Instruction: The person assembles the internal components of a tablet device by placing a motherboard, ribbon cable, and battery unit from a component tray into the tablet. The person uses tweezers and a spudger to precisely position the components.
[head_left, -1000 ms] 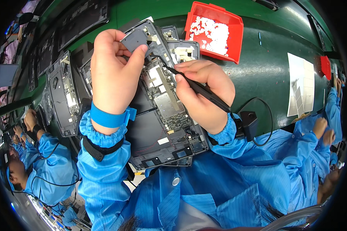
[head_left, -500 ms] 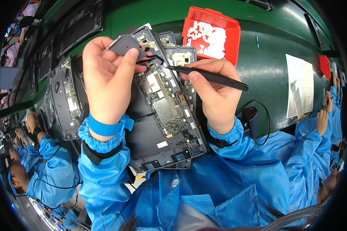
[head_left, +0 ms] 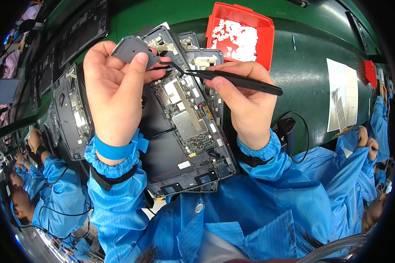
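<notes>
My left hand (head_left: 116,94) pinches a thin grey plate-like part (head_left: 131,49) between thumb and fingers, above the upper end of an opened tablet-like device (head_left: 160,153). A narrow dark strip, like a flex cable (head_left: 172,65), reaches from that part toward the right. My right hand (head_left: 252,103) grips black tweezers (head_left: 245,83), their points directed left, at or very near the strip's bent end; whether they pinch it I cannot tell. Below lies the device's exposed circuit board (head_left: 189,125) with silver shields and small connectors. My left wrist wears a blue strap (head_left: 118,149).
More opened devices lie under this one and to the left, one with a dark casing (head_left: 70,118). A red bin (head_left: 267,44) of small white pieces stands behind my right hand. White sheets (head_left: 342,94) and a cable (head_left: 305,127) lie right. Co-workers in blue sit on both sides.
My left hand has shifted slightly left with the grey part. The tweezers' tips have moved a little left and up, closer to the strip's bent end.
</notes>
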`<state>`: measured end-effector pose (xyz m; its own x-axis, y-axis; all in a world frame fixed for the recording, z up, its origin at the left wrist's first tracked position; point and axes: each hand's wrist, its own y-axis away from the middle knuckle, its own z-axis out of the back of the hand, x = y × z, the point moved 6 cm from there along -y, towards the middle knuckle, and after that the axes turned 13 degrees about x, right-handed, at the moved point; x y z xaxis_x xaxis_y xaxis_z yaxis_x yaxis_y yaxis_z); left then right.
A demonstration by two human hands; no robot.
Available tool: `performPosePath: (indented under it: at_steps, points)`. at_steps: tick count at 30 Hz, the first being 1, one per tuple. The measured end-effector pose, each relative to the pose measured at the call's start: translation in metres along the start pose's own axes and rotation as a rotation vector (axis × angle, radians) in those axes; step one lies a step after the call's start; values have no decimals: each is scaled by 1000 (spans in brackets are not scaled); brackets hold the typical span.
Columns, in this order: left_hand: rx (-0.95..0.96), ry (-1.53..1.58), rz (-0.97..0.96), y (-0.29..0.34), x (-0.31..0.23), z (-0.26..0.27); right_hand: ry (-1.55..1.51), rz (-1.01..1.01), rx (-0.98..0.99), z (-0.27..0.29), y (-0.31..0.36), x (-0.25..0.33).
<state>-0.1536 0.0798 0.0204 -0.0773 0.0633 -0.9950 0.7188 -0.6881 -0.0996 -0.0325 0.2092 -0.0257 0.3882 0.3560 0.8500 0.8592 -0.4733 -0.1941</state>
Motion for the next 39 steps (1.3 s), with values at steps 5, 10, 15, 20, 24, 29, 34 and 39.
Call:
performPosePath:
  at_steps: [5,10,15,20,24,29,34,39]
  points:
    - [-6,15,9,0,1,0,17,-40,9,0,-1,0]
    - [13,9,18,-1,1,-1,64,-54,-9,1,-1,-1]
    - [0,-70,23,-3,4,-1,107,-15,-35,-2,-1,-3]
    - [6,-104,22,-4,7,0,211,43,-23,-2,-2,-1]
    - [-2,-59,26,-4,6,1,218,-9,-5,-1,-3,1]
    - [-3,-24,25,-4,6,1,167,-25,-11,-2,-3,1]
    - [-5,-16,30,-3,6,2,163,-19,8,-4,-3,2]
    - [-2,-25,28,-2,4,2,138,-39,-13,-4,-3,2]
